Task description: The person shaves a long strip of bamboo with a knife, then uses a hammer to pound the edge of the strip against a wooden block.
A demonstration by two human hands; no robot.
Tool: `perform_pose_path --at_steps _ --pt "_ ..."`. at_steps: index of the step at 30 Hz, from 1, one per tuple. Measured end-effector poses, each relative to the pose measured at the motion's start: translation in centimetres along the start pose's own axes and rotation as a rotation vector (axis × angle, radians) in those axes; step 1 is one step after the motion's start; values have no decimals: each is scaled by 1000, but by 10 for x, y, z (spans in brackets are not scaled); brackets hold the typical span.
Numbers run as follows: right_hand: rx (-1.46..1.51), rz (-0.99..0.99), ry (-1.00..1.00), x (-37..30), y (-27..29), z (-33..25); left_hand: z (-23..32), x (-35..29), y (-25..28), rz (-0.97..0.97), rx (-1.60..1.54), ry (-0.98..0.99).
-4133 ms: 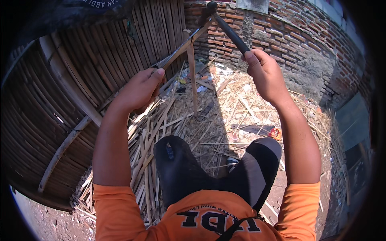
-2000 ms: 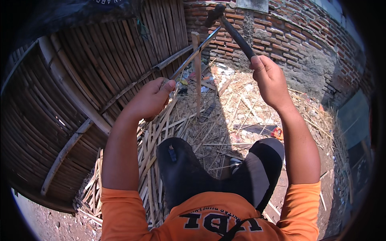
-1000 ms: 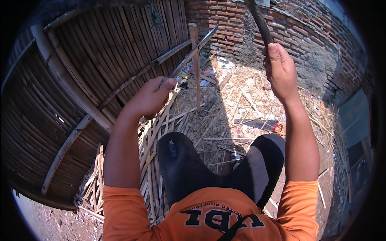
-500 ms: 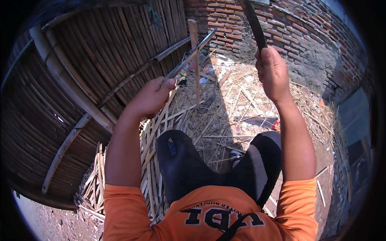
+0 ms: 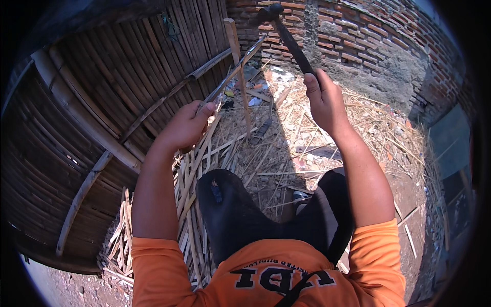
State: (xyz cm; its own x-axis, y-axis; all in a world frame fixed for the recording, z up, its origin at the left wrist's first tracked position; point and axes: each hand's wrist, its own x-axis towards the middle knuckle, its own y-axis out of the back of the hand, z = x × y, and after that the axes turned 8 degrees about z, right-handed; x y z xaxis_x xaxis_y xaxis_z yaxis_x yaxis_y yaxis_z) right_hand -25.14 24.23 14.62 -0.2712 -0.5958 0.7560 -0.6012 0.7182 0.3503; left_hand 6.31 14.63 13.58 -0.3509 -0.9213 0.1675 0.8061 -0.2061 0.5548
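My right hand point(image 5: 329, 101) is closed around the dark handle of a hammer point(image 5: 294, 47), raised at the upper right with its dark head pointing up and to the left. My left hand point(image 5: 188, 125) grips the near end of a long thin strip point(image 5: 223, 84) with a shiny edge; whether it is metal or split bamboo I cannot tell. The strip slants up and away, crossing an upright wooden stake point(image 5: 234, 43) near its top. Below the hammer head, the strip's far end stays apart from it.
A bamboo-slat wall point(image 5: 102, 77) closes the left side and a brick wall point(image 5: 353, 36) the far side. Split bamboo strips point(image 5: 192, 220) lie heaped beside my left leg. Straw-like scraps and litter cover the ground ahead. A dark-handled tool point(image 5: 262, 130) lies near the stake's foot.
My right hand has moved left and slightly down with the hammer, bringing its head into view above the strip. The stake, strip and left hand appear shifted slightly left.
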Motion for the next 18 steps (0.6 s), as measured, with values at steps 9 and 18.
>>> perform_pose_path --at_steps 9,18 --pt "219 52 -107 23 1 3 -25 28 10 -8 -54 9" --pt "43 -117 -238 11 -38 29 0 19 1 -120 -43 131"
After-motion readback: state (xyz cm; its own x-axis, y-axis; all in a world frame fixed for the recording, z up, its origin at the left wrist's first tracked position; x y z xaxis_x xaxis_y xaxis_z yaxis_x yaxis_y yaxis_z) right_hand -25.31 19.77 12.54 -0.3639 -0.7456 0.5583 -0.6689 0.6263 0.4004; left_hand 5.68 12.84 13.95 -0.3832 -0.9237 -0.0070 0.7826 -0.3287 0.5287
